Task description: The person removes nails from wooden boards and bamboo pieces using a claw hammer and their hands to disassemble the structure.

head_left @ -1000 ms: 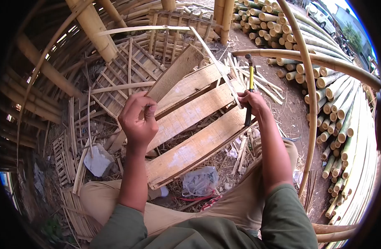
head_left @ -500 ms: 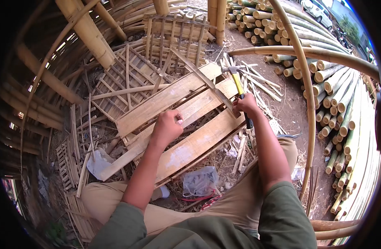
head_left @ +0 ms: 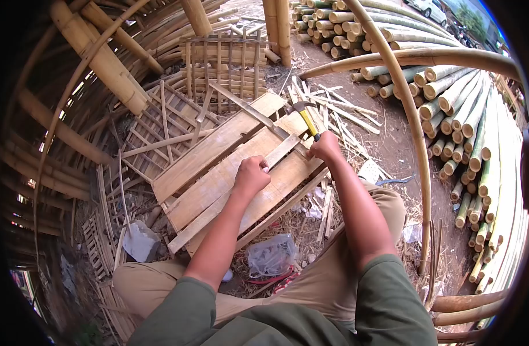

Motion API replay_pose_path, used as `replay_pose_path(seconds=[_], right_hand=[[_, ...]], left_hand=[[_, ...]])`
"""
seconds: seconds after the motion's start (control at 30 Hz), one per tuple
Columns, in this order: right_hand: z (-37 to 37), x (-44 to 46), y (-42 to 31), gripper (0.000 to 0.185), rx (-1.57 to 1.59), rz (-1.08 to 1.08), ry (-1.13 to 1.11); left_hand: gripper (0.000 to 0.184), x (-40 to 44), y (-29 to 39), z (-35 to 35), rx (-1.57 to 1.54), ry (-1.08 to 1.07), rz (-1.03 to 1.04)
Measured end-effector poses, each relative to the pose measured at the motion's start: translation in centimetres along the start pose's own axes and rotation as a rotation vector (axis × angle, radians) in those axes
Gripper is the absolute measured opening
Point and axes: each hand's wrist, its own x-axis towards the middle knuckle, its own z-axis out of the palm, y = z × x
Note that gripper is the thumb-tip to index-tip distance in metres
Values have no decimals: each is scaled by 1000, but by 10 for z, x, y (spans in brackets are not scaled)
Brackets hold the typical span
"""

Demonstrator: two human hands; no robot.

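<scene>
Slanting over the boards (head_left: 201, 157), the long strip (head_left: 282, 151) is starting low on my left and running up and away to my right. The boards are going much the same way under it. My left hand (head_left: 252, 176) is sitting near its middle, with the fingers bent in tight. I seem to be holding the strip there, but my knuckles are hiding the pinch. Next, a cross strip (head_left: 250, 109) is going the other way, from far off down to my right hand (head_left: 324, 147). I cannot tell if I am holding its low end too. My right fingers are wrapping close around the hammer (head_left: 308, 122), and its head is pointing away and a bit left. My left hand is being the nearer one to the long strip's middle, while my right hand is resting just beside its far end, with the hammer head near that end too.
</scene>
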Motion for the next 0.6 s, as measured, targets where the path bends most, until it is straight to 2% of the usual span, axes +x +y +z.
replay_pose_path(seconds=[0.13, 0.2, 0.37, 0.5, 0.6], right_hand=[[-1, 0, 8, 38, 212, 135, -135], [15, 6, 14, 30, 172, 94, -31], [17, -5, -3, 29, 334, 61, -58], [30, 9, -1, 25, 413, 34, 22], [40, 25, 8, 47, 209, 75, 92]], left_hand=[[9, 0, -2, -7, -8, -25, 2], [9, 0, 5, -12, 13, -39, -12], [8, 4, 4, -14, 40, -47, -7], [8, 9, -15, -8, 40, -51, 34], [8, 6, -17, -8, 49, -56, 54]])
